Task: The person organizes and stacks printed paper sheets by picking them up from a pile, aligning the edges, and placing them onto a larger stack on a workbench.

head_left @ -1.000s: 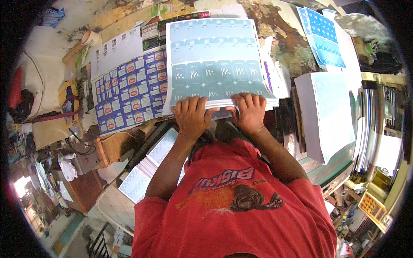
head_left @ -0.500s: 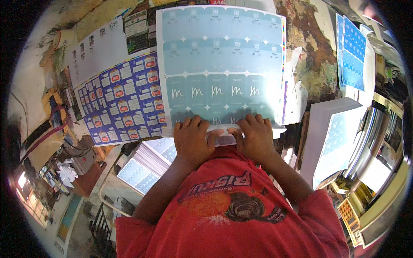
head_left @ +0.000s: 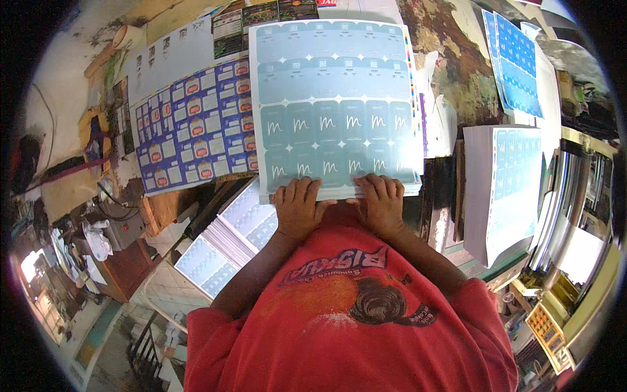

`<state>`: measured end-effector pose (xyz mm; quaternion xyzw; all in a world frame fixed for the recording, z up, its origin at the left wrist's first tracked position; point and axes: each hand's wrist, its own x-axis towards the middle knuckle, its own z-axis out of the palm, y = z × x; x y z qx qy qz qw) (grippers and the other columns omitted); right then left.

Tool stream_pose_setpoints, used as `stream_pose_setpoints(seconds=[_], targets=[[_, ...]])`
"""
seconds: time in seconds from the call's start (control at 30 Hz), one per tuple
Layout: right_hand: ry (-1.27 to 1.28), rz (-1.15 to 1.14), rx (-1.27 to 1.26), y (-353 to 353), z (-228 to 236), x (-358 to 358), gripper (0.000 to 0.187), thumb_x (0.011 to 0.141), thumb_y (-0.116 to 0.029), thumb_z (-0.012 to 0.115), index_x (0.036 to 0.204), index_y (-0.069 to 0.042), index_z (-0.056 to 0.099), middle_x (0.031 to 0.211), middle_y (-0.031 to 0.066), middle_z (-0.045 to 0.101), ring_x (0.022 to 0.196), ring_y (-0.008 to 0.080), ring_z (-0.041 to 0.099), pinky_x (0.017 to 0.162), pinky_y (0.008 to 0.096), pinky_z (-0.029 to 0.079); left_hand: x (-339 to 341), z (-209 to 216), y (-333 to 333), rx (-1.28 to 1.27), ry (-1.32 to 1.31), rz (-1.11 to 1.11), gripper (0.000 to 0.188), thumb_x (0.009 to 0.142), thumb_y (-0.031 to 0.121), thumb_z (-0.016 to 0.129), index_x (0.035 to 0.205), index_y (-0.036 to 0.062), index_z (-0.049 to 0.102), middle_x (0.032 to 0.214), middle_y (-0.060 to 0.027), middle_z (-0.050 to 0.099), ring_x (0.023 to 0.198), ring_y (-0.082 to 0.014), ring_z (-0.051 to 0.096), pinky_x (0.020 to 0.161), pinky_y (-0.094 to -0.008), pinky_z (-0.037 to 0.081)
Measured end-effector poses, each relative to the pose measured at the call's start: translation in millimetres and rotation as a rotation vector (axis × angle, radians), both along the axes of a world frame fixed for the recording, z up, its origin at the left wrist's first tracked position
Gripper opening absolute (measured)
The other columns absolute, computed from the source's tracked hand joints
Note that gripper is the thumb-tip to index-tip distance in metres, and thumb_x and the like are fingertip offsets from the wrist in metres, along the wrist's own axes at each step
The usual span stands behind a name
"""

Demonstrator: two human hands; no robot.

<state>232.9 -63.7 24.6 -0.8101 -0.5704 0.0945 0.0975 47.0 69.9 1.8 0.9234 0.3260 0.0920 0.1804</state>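
Note:
A stack of printed sheets (head_left: 336, 91), with rows of pale blue and teal labels, lies in front of me. My left hand (head_left: 297, 208) grips its near edge, fingers bent over the top and thumb at the front side. To the right, my right hand (head_left: 381, 204) has the same grip on that edge, its thumb pointing toward the left one. A short gap parts the two hands. How many sheets are between fingers and thumbs is hidden.
Purple label sheets (head_left: 196, 124) lie left of the stack. At the right stands a tall pile of printed sheets (head_left: 516, 163), with blue sheets (head_left: 516, 65) beyond it. More stacked sheets (head_left: 208, 261) sit lower left. A wooden tray (head_left: 547, 330) is at lower right.
The near edge, bent up between my thumbs before, now lies flatter. My thumbs have straightened along the front. The view has shifted, with the stack appearing slightly smaller.

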Motion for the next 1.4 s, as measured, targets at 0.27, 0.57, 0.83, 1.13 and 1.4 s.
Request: stream_pose_setpoints(seconds=[0.27,0.57,0.83,1.13,1.4], targets=[[-0.246,-0.071,0.191,-90,-46,94,0.062,0.075,-0.02,0.074,0.132,-0.013,0.054,0.141,0.0098,0.05,0.133,0.0337,0.041,0.113,0.0539,0.027,-99,-19,64,0.09,-0.033,-0.103,0.051,0.072,0.015,0.071,0.123,0.011,0.061,0.129,-0.0108,0.055,0.126,-0.035,0.047,0.105,-0.0523,0.037],[0.538,-0.09,0.492,-4,166,153,0.031,0.086,-0.009,0.075,0.114,-0.002,0.063,0.109,0.0096,0.066,0.106,0.019,0.059,0.095,0.0351,0.045,-56,164,142,-0.297,-0.573,0.043,0.039,0.081,0.023,0.081,0.109,0.0036,0.063,0.106,-0.0123,0.067,0.097,-0.0226,0.064,0.087,-0.0337,0.049],[0.623,-0.461,0.239,143,237,236,0.058,0.087,-0.048,0.07,0.118,0.001,0.065,0.106,0.0115,0.069,0.096,0.019,0.064,0.089,0.0341,0.048,51,236,257,-0.637,-0.752,0.435,0.051,0.087,0.048,0.071,0.107,0.0011,0.068,0.093,-0.0075,0.068,0.085,-0.0156,0.06,0.08,-0.0301,0.048],[1.752,-0.55,0.061,201,-3,293,0.054,0.088,-0.032,0.074,0.127,0.001,0.058,0.119,0.0125,0.066,0.11,0.0239,0.062,0.093,0.0382,0.051,93,13,321,-1.659,-0.666,0.522,0.047,0.087,0.04,0.074,0.112,0.0013,0.066,0.105,-0.0094,0.068,0.098,-0.0195,0.063,0.086,-0.0352,0.051],[1.624,-0.499,-0.17,241,1,287,0.046,0.087,-0.017,0.077,0.126,0.001,0.058,0.116,0.0127,0.066,0.105,0.0214,0.064,0.092,0.035,0.054,107,-4,335,-1.09,-0.101,0.402,0.052,0.085,0.031,0.078,0.124,0.001,0.061,0.111,-0.0134,0.069,0.097,-0.0217,0.066,0.085,-0.0355,0.053]])
